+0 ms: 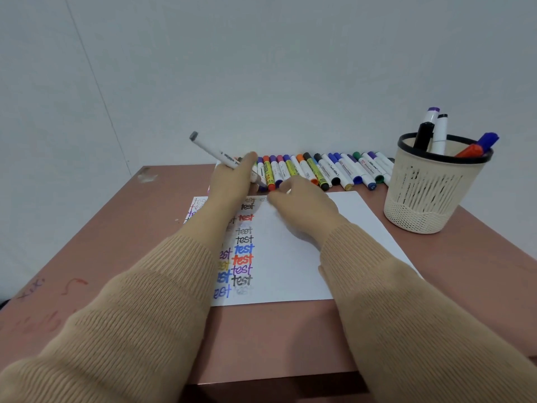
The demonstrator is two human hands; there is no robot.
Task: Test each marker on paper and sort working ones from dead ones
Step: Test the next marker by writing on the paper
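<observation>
— What does the paper (348,228) say?
— "test", repeated in several colours. The left hand (229,184) grips a white marker (216,155) above its top edge.
— The right hand (302,207)?
— Beside the marker's tip; grip unclear.

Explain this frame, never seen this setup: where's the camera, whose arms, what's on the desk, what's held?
No robot: one wide-angle camera on a person's head looks down at their two bare hands. The left hand grips a white marker, grey end up. The right hand sits at its lower end; whether its fingers hold anything is unclear. On the table: a paper with "test" written in many colours, a row of markers behind it, and a mesh cup holding a few more.
</observation>
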